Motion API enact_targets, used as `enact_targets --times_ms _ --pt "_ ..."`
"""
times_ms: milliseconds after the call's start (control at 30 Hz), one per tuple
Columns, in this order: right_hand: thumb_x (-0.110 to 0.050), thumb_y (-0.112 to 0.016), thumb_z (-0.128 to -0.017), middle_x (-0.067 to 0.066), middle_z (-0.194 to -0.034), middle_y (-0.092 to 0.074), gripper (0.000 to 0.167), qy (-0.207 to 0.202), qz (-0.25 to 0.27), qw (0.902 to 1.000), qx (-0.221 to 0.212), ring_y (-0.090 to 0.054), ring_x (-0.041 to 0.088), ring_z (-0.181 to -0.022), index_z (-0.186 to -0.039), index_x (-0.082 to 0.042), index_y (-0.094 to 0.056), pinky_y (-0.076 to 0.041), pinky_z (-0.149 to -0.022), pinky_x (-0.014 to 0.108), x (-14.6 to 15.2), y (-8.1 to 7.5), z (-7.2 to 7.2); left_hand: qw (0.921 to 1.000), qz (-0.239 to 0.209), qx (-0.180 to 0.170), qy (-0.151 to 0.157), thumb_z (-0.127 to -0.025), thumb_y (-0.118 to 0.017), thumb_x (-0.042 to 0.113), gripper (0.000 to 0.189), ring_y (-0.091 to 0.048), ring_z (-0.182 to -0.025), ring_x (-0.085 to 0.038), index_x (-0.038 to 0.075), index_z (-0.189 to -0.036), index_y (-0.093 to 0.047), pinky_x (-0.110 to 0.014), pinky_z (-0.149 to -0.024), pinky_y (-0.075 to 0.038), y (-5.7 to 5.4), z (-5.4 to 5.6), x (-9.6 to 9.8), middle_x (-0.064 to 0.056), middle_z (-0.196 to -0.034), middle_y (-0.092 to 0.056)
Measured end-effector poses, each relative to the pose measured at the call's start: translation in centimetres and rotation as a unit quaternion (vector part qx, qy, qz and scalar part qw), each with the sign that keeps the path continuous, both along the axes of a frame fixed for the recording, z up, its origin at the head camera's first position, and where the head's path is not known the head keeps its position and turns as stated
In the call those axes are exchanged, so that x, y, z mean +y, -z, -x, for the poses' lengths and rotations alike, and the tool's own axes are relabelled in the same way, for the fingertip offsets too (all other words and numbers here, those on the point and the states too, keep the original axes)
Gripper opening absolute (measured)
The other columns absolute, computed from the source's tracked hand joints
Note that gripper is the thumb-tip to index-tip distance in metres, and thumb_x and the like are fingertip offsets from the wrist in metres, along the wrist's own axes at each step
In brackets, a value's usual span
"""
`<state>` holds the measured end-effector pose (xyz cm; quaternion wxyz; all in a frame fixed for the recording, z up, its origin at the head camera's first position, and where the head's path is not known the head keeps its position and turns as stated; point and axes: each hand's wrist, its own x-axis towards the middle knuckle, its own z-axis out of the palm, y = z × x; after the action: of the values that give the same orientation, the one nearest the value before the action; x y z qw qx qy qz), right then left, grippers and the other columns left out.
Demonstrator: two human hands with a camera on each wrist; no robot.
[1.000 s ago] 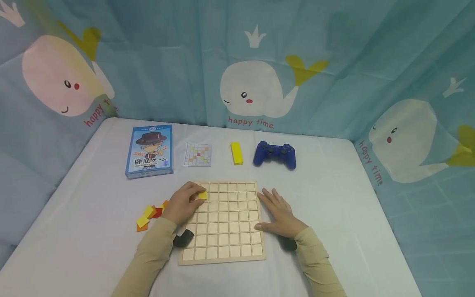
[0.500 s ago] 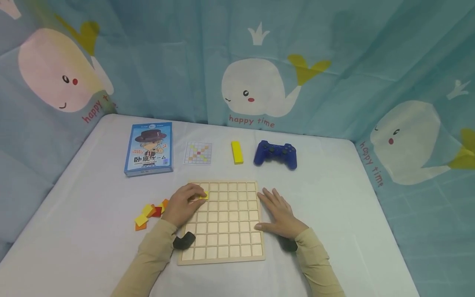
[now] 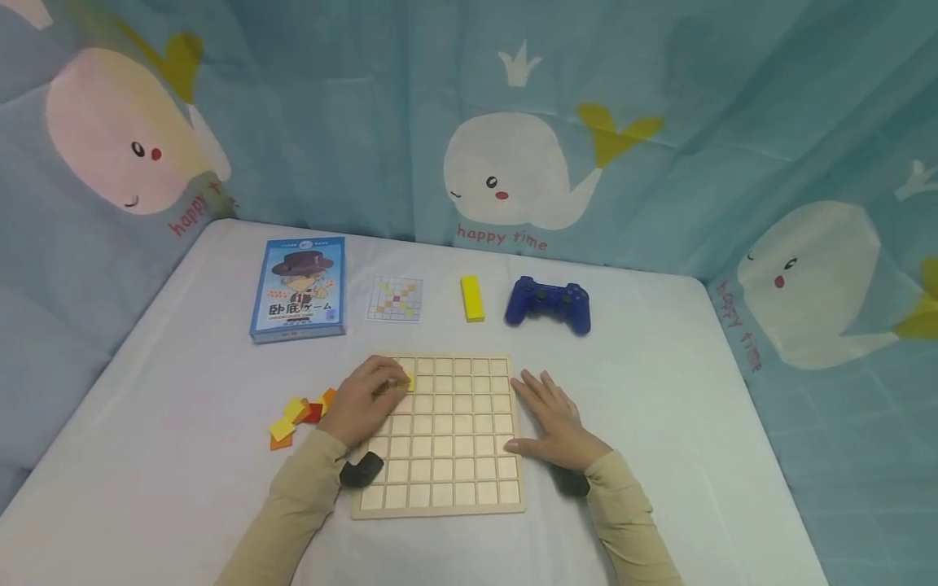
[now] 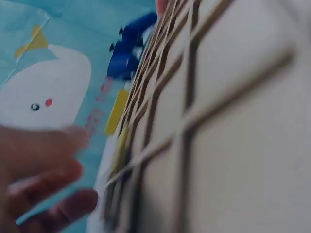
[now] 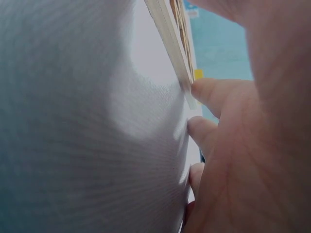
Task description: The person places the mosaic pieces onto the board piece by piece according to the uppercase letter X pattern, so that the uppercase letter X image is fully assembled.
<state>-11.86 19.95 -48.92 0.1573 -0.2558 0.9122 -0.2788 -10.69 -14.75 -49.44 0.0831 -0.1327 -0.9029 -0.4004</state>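
Note:
A pale wooden grid board (image 3: 443,448) lies on the white table in the middle of the head view. In the second row from its far edge, near the left side, sits a small yellow tile (image 3: 411,382). My left hand (image 3: 366,399) hovers over the board's left side with its fingertips close to that tile. The left wrist view shows the left fingers loosely bent and apart from the yellow tile (image 4: 120,150) in its cell. My right hand (image 3: 553,419) lies at the board's right edge, fingers spread, the thumb and index fingertips at the frame.
Several yellow, orange and red tiles (image 3: 296,413) lie heaped left of the board. Behind it stand a blue game box (image 3: 299,289), a printed grid card (image 3: 394,299), a yellow block (image 3: 472,299) and a blue game controller (image 3: 548,303). A whale-print curtain (image 3: 366,146) surrounds the table.
The left hand has shifted the yellow tile slightly to the right into a cell, and its fingers are now off it. The right hand has stayed at the board's edge.

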Motion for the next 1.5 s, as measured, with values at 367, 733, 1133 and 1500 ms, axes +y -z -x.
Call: enact_targets --times_ms 367,733,1133,1500 --pt "-0.052 -0.071 -0.079 0.009 -0.160 -0.011 0.096 0.002 0.005 1.0000 0.005 0.000 0.039 -0.146 -0.153 -0.018 -0.020 -0.005 -0.109 0.068 0.4 0.1 -0.1 0.9780 0.035 0.024 -0.204 -0.085 -0.072 0.011 0.025 -0.051 -0.089 -0.018 0.011 -0.108 -0.064 -0.024 -0.067 -0.040 -3.4 -6.7 -5.3 -0.007 -0.112 -0.056" --pt "-0.052 -0.072 -0.079 0.009 -0.160 -0.013 0.096 0.012 -0.001 0.9998 0.014 -0.001 0.038 -0.146 -0.153 -0.018 -0.022 -0.006 -0.110 0.066 0.7 0.5 -0.4 0.9317 0.060 -0.199 -0.297 -0.088 -0.069 0.029 0.060 -0.044 -0.113 -0.038 0.003 -0.136 -0.045 -0.058 -0.096 -0.040 0.2 -10.2 -7.2 -0.023 -0.135 -0.037" --pt "-0.055 -0.070 -0.080 0.003 -0.161 -0.007 0.097 0.008 -0.013 0.9999 -0.002 0.004 0.033 -0.147 -0.154 -0.022 -0.017 -0.005 -0.110 0.066 0.4 0.5 -0.2 0.9412 0.075 -0.142 -0.297 -0.088 -0.070 0.023 0.048 -0.046 -0.107 -0.036 0.003 -0.129 -0.054 -0.054 -0.092 -0.043 1.1 -10.3 -7.4 -0.021 -0.125 -0.044" --pt "-0.053 -0.071 -0.079 0.006 -0.161 -0.010 0.097 0.005 -0.002 1.0000 0.001 0.002 0.035 -0.147 -0.154 -0.021 -0.019 -0.004 -0.111 0.065 -0.1 0.4 -0.2 0.9410 0.062 -0.120 -0.310 -0.086 -0.072 0.016 0.038 -0.047 -0.110 -0.035 0.003 -0.119 -0.060 -0.053 -0.093 -0.045 1.0 -10.5 -7.6 -0.018 -0.119 -0.047"
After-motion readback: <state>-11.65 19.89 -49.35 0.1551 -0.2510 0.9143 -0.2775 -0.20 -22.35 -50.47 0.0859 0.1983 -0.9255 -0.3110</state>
